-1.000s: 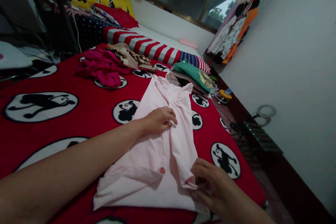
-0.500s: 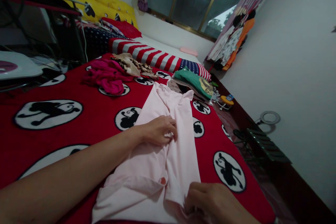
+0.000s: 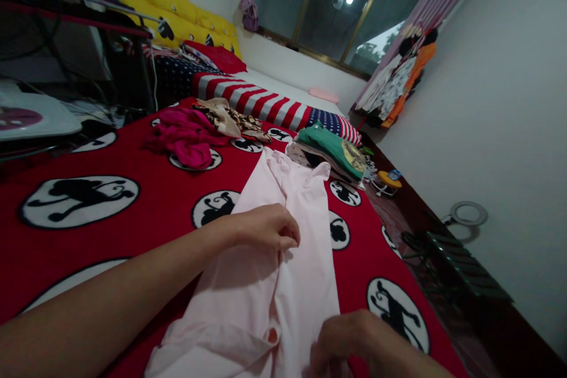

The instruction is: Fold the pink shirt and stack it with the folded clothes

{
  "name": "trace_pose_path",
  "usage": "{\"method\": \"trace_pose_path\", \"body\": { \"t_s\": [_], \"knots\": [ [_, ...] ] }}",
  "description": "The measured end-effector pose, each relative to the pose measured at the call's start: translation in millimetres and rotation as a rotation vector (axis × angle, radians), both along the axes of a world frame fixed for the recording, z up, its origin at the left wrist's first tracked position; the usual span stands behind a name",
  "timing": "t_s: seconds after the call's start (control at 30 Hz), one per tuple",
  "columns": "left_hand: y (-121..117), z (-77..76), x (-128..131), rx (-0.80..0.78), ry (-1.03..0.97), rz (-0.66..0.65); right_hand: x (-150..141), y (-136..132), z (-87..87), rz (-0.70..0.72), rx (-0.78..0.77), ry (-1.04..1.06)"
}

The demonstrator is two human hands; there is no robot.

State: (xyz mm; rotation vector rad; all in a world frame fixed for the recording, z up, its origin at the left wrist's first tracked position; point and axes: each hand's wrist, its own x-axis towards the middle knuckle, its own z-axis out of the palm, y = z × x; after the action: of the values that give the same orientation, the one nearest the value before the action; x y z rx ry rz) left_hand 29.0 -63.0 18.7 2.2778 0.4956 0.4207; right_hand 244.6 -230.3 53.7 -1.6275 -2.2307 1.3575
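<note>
A pale pink garment [image 3: 305,212] lies lengthwise on a red blanket, partly folded, with a crease running down its middle and a small gap near its lower end. My left hand [image 3: 268,227] rests over its middle, fingers curled and thumb and fingertips pinching the cloth along the crease. At the garment's lower right edge, my right hand [image 3: 354,336] has its fingers bent round the fabric. Those right fingertips are partly hidden behind the hand and cloth.
The red blanket [image 3: 163,254] has black-and-white monkey ovals. Beyond the garment sit a folded green pile of clothes [image 3: 330,147] and a crumpled magenta cloth [image 3: 186,139]. A desk [image 3: 75,18] stands left; a ring-shaped lamp [image 3: 468,213] is at right.
My left hand's fingers have drawn closer together on the crease. My right hand stays at the lower right edge. The whole view has shifted slightly.
</note>
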Motion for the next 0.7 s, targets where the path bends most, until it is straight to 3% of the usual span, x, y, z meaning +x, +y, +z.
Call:
{"method": "trace_pose_path", "body": {
  "t_s": [0.13,0.23,0.3,0.47,0.7],
  "knots": [
    [18,-13.5,10,0.086,-0.104,0.168,8,68,-0.6,-0.220,0.300,0.163],
    [45,-16.0,18,0.129,-0.152,0.321,1,121,-18.9,-0.366,0.539,0.307],
    [68,-15.2,23,0.185,-0.162,0.407,-10,145,-37.5,-0.389,0.621,0.361],
    [128,-8.9,44,0.319,-0.095,0.559,-37,159,-73.2,-0.305,0.707,0.353],
    [174,-8.9,86,0.399,0.074,0.589,-34,153,-74.5,-0.270,0.701,0.390]
  ]
}}
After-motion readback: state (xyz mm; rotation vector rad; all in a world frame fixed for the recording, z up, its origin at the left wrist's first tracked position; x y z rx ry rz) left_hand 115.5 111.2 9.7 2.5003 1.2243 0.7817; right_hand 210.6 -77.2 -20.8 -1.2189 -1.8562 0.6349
